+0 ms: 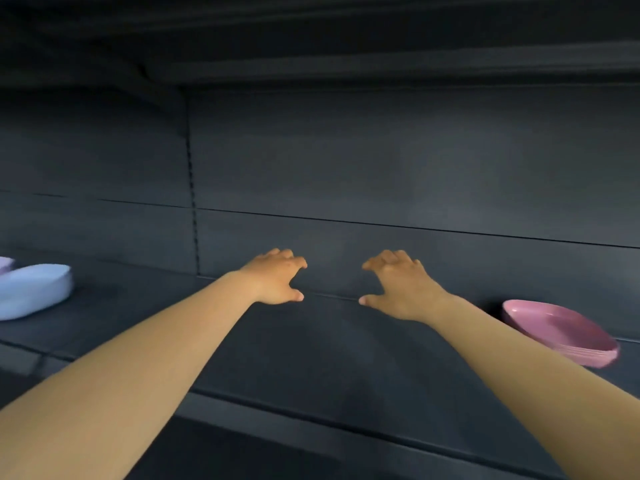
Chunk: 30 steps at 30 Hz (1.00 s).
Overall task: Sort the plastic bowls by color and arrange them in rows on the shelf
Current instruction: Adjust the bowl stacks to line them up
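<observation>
Both hands empty over mid shelf (311, 358): left hand (277, 280) & right hand (398, 289), fingers loosely curled, gripping nothing. Blue bowls (34, 289) far left, pink bowls (561, 332) right. Betw. placements, I'd say; next: fetch more bowls.

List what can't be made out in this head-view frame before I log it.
- Pale blue bowls: cut off by the left edge; their number is unreadable.
- Lilac item behind them: only a sliver shows at the left edge.
- Pink bowls: blurred, near side covered by the right forearm; stack count unclear.
- Left hand and right hand: whether the fingers touch the shelf is unclear.
</observation>
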Each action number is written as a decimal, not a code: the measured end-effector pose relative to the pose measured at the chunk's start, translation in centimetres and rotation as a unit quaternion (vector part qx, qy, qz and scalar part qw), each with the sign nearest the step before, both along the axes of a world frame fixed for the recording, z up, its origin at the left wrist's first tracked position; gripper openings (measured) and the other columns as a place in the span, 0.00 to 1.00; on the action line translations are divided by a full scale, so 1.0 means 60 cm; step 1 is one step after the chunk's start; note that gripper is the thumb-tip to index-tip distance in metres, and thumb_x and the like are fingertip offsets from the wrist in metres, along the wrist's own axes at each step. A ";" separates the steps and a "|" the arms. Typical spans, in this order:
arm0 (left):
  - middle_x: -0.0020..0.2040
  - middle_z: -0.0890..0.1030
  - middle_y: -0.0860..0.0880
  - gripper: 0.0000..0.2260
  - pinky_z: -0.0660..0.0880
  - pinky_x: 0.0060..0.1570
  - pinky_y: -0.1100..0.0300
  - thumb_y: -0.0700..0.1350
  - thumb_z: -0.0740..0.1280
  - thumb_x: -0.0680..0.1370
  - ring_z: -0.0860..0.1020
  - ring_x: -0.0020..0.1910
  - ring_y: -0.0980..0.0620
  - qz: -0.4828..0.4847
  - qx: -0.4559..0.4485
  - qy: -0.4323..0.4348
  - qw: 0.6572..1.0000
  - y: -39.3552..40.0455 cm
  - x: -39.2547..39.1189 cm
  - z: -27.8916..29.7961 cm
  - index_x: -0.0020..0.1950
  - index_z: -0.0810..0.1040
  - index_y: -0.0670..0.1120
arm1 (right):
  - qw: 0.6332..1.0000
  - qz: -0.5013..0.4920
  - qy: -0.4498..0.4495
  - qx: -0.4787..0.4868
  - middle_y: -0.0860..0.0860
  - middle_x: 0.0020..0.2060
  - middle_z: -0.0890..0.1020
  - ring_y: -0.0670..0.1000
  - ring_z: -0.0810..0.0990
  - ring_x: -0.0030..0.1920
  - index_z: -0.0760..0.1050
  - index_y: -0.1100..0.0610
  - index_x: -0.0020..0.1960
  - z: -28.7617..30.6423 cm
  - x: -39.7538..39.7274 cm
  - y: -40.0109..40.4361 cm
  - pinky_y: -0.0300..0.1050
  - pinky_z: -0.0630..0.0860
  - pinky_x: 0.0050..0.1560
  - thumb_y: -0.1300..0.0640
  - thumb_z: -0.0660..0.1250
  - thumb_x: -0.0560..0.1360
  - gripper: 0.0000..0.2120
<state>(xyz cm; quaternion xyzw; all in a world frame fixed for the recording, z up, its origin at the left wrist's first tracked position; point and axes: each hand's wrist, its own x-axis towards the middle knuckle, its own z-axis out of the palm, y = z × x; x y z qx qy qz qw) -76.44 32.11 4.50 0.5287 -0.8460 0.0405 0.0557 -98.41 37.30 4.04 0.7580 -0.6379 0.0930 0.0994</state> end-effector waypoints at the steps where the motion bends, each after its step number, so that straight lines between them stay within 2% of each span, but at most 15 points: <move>1: 0.72 0.64 0.49 0.28 0.63 0.67 0.54 0.54 0.64 0.78 0.62 0.71 0.48 0.007 -0.003 -0.001 1.000 0.004 0.048 0.002 0.75 0.59 0.51 | 1.000 0.009 0.001 -0.002 0.53 0.71 0.65 0.56 0.59 0.72 0.60 0.52 0.74 0.001 0.046 0.000 0.56 0.58 0.72 0.42 0.64 0.75 0.32; 9: 0.72 0.64 0.49 0.27 0.63 0.68 0.52 0.54 0.63 0.78 0.61 0.71 0.48 0.068 -0.008 -0.012 0.998 0.020 0.422 0.002 0.75 0.60 0.51 | 0.998 0.062 -0.023 0.004 0.53 0.70 0.65 0.56 0.60 0.71 0.61 0.52 0.73 -0.003 0.403 -0.029 0.55 0.59 0.70 0.44 0.65 0.75 0.30; 16: 0.69 0.66 0.48 0.26 0.64 0.64 0.54 0.54 0.64 0.77 0.64 0.69 0.47 0.129 -0.015 -0.018 0.991 -0.037 0.676 -0.003 0.74 0.62 0.51 | 0.994 0.111 0.003 0.014 0.54 0.69 0.65 0.56 0.59 0.71 0.61 0.53 0.73 -0.002 0.642 -0.109 0.54 0.59 0.70 0.45 0.64 0.76 0.29; 21: 0.68 0.66 0.48 0.27 0.65 0.63 0.54 0.55 0.63 0.77 0.64 0.68 0.47 0.146 -0.020 -0.030 0.989 -0.121 0.798 -0.014 0.74 0.61 0.50 | 0.992 0.121 0.019 0.006 0.53 0.69 0.65 0.56 0.59 0.72 0.61 0.53 0.73 -0.005 0.759 -0.204 0.54 0.58 0.71 0.44 0.64 0.76 0.30; 26: 0.68 0.66 0.48 0.27 0.65 0.64 0.54 0.53 0.64 0.77 0.64 0.68 0.47 0.145 -0.015 -0.029 0.989 -0.208 0.887 -0.015 0.74 0.61 0.50 | 0.993 0.117 -0.001 0.024 0.53 0.71 0.64 0.55 0.58 0.72 0.60 0.53 0.74 -0.014 0.855 -0.307 0.54 0.57 0.71 0.43 0.64 0.76 0.31; 28: 0.68 0.66 0.47 0.28 0.65 0.65 0.53 0.53 0.64 0.77 0.64 0.68 0.47 0.141 -0.011 -0.014 0.990 -0.241 0.914 -0.026 0.74 0.61 0.49 | 0.992 0.116 -0.029 0.039 0.53 0.71 0.64 0.55 0.58 0.72 0.59 0.54 0.74 -0.027 0.889 -0.342 0.53 0.58 0.71 0.42 0.64 0.75 0.33; 30: 0.70 0.65 0.47 0.29 0.65 0.66 0.54 0.53 0.65 0.77 0.63 0.69 0.47 0.132 0.011 0.038 0.990 -0.271 0.935 -0.045 0.75 0.59 0.48 | 0.986 0.112 -0.103 0.071 0.52 0.72 0.63 0.54 0.58 0.73 0.58 0.54 0.75 -0.045 0.922 -0.365 0.53 0.59 0.72 0.41 0.65 0.74 0.35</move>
